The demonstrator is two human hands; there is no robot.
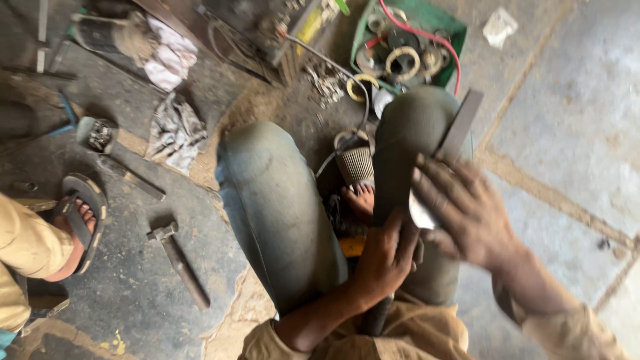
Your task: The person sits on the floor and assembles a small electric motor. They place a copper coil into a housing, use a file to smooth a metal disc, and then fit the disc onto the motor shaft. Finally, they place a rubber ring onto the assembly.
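Note:
I sit on the floor with both knees raised in grey trousers (280,207). My left hand (387,257) grips a long dark bar (387,180) that runs up between my knees toward my right knee. My right hand (463,210) is blurred and holds a flat grey metal strip (460,127) that points up and away over my right knee. Its shiny lower end lies under my fingers, touching or next to the dark bar. My bare foot (360,199) shows between my legs beside a ribbed cylindrical part (355,163).
A hammer (180,263) lies on the floor at left. Another person's sandalled foot (77,227) is at the far left. Rags (175,130), a small tin of parts (100,135) and a green tray (427,17) of rings with a red hose lie beyond my knees.

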